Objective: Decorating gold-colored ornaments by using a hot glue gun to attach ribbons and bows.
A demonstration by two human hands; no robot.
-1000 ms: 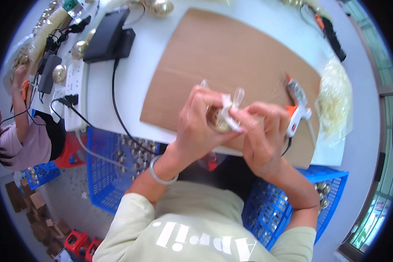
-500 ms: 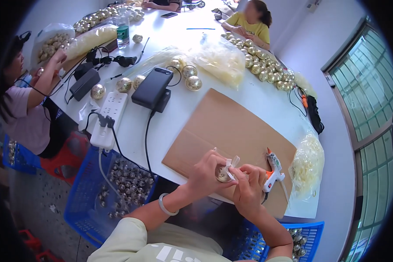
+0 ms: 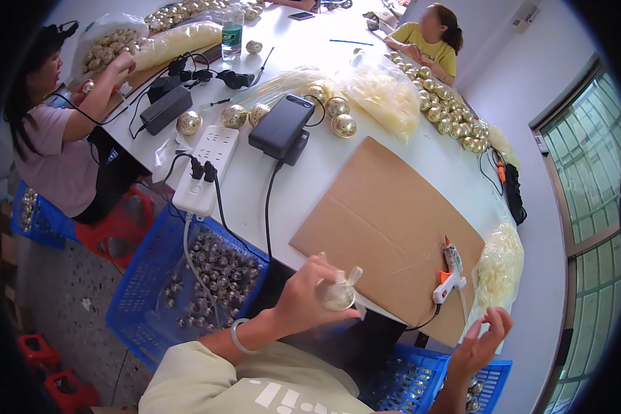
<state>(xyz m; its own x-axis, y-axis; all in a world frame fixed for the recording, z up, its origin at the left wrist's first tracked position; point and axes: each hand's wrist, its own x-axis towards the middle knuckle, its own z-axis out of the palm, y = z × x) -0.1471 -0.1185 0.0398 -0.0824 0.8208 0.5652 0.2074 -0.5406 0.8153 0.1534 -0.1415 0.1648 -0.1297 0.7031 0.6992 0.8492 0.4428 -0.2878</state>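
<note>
My left hand (image 3: pixel 307 297) grips a small gold ball (image 3: pixel 339 297) with a pale translucent ribbon bow on top, held just off the near edge of the white table (image 3: pixel 310 172). My right hand (image 3: pixel 481 341) hangs apart to the right, fingers spread, holding nothing. It hovers below a white and orange glue gun (image 3: pixel 450 269) that lies on a brown cardboard sheet (image 3: pixel 386 221). A bag of pale ribbon pieces (image 3: pixel 500 265) sits just right of the gun.
A blue crate (image 3: pixel 186 276) of metallic balls stands on the floor at lower left, and another blue crate (image 3: pixel 421 383) at lower right. A white power strip (image 3: pixel 203 169), a black adapter (image 3: pixel 283 124) and gold balls (image 3: pixel 338 117) lie on the table. Two other people sit around it.
My right hand has let go of the ball and dropped away to the right. The left hand keeps the ball. The view has tilted up, showing more of the table.
</note>
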